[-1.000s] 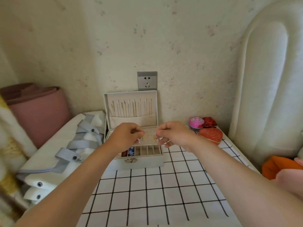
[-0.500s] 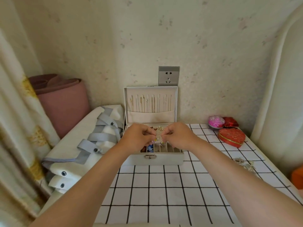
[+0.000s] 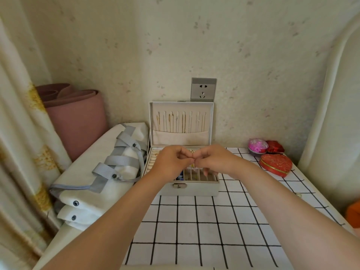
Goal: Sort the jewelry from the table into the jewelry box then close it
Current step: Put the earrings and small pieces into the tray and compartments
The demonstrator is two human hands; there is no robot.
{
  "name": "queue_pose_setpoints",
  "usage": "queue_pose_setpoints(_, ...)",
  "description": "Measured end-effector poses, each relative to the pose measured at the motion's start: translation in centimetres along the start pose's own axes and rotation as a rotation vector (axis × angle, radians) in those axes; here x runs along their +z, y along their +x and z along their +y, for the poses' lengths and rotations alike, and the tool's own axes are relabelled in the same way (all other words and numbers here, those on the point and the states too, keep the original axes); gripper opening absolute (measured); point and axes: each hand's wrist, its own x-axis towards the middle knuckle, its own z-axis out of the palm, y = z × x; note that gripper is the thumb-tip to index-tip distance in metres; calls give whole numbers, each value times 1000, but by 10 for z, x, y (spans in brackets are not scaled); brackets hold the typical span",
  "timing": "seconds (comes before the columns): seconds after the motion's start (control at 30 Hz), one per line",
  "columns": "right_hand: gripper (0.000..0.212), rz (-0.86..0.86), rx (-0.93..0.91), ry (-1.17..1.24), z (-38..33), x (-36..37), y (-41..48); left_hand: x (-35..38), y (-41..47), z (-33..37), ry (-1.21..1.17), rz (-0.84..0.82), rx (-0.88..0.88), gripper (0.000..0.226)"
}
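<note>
A pale grey jewelry box (image 3: 194,190) stands open at the back of the checked table (image 3: 204,227), its lid upright against the wall with thin gold chains (image 3: 179,123) hanging inside. My left hand (image 3: 171,162) and my right hand (image 3: 214,160) meet fingertip to fingertip over the box's tray. Between them they pinch a small gold piece of jewelry (image 3: 193,164), mostly hidden by the fingers. Small divided compartments show below the hands at the box's front.
A red heart-shaped box (image 3: 275,164), a pink round case (image 3: 257,146) and a small red box (image 3: 275,146) sit at the table's back right. A white bag with grey straps (image 3: 109,168) lies left of the box. A tiny item (image 3: 298,194) lies near the right edge.
My hands have come closer together and lower over the box's tray. The camera has turned left, so the box now sits nearer the middle.
</note>
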Motion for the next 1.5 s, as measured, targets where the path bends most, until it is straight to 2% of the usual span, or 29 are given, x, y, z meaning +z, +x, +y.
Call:
queue_pose_setpoints(0.13, 10, 64, -12, 22, 4, 2, -1, 3, 1, 1, 34, 27, 11, 4)
queue_pose_setpoints(0.23, 4, 113, -4, -37, 12, 3, 3, 5, 1, -4, 95, -42, 27, 5)
queue_pose_setpoints(0.3, 9, 138, -4, -100, 17, 6, 7, 4, 1, -9, 266, -81, 98, 11)
queue_pose_setpoints(0.43, 11, 178, -12, -263, 23, 15, 12, 2, 0, -20, 668, -133, 243, 40)
queue_pose_setpoints(0.5, 12, 191, -8, -331, 24, 19, 13, 2, -1, -24, 755, -183, 257, 48)
queue_pose_setpoints(0.67, 22, 135, -22, -555, 28, 23, 13, 3, -2, -21, 774, -213, 279, 44)
queue_pose_setpoints(0.87, 17, 122, -54, -486, 29, 6, 1, 9, -3, -16, 858, -178, 305, 46)
queue_pose_setpoints(1.1, 12, 170, -14, -455, 56, -37, -38, 43, -10, 15, 725, -171, 334, 39)
queue_pose_setpoints(1.3, 14, 226, 65, -446, 92, -74, -81, 100, -21, 45, 651, -252, 419, 31)
queue_pose_setpoints(1.5, 18, 181, 190, -439, 128, -99, -109, 150, -29, 49, 673, -376, 438, 31)
